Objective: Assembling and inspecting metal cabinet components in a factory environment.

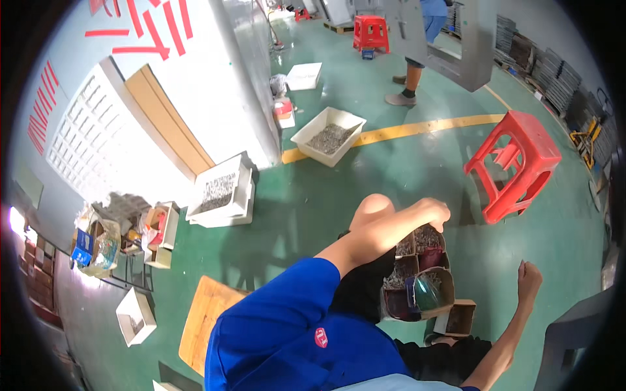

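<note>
Left hand [432,214] is curled at the far end of the divided box [446,298], any grip hidden; right hand [529,281] looks fisted well off to the box's right, contents unclear; knuckles snagging the box could spill small parts [399,277] onto the floor [486,270].

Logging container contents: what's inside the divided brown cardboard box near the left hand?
Small greyish pieces, dark red material and shiny green plastic. The left hand partly covers the box; anything beneath the plastic is hidden.
</note>
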### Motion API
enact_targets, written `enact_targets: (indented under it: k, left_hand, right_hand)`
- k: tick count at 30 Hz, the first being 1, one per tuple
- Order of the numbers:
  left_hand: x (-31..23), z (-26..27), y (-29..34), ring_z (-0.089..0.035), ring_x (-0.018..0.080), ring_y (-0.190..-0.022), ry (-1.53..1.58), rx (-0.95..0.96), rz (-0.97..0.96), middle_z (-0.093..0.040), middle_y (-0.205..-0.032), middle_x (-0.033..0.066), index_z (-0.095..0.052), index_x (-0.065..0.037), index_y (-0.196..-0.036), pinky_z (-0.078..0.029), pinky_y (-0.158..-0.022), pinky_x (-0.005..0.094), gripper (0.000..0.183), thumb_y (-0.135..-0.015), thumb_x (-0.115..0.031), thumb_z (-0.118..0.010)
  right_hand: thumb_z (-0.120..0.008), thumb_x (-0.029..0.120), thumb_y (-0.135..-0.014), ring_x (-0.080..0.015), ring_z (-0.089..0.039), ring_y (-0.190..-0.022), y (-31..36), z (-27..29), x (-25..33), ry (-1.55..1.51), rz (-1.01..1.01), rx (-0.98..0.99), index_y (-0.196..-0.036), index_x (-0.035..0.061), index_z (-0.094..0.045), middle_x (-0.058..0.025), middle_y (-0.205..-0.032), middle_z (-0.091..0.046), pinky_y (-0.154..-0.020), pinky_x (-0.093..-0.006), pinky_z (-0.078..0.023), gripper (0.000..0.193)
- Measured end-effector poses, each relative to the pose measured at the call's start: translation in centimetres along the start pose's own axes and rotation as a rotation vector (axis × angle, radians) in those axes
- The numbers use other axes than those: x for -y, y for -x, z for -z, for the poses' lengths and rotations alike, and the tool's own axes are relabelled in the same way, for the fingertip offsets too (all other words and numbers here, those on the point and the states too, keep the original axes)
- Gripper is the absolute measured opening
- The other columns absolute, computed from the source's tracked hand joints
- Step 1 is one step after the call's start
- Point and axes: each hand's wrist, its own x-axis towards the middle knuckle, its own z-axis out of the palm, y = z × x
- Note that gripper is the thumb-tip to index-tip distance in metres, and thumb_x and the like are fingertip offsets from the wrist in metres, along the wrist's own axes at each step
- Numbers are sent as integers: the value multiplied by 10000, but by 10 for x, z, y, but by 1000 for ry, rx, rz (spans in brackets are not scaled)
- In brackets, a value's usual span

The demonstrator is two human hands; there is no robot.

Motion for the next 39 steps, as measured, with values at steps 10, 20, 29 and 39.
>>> enact_targets:
  k: [10,20,29,39]
  left_hand:
    - [-1,61,-31,-396,311,-1205,-1,-564,-272,-525,-1146,125,-536,-64,-1136,-158,-1005,650,392,-770,-201,-570]
    - [10,210,-94,-354,298,-1254,-625,-726,3,-512,-1202,126,-572,-49,-1068,-186,-1050,545,305,-791,-173,-547]
    - [17,246,-89,-219,306,-1326,-1075,-865,149,-425,-1311,133,-541,-106,-1181,-52,-1004,666,363,-844,-219,-463]
    - [-6,237,-72,-341,290,-1246,-1281,-723,283,-501,-1214,99,-559,-94,-1153,-30,-1010,672,361,-850,-261,-460]
  right_hand:
    - [-551,143,-824,-349,-441,-540,-5,2,-8,17,35,-99,-601,-7,-421,-171,-582,-443,-509,-414,-347,299]
    - [-565,128,-803,-359,-477,-568,1,11,-23,-12,-22,-95,-597,-5,-455,-173,-616,-483,-525,-414,-373,268]
    - [-572,118,-787,-357,-498,-572,-3,5,-22,-40,20,-110,-601,-4,-469,-172,-616,-499,-532,-422,-385,244]
    - [-583,112,-776,-357,-489,-554,-9,2,-11,-89,67,-143,-597,0,-464,-163,-597,-484,-518,-430,-378,243]
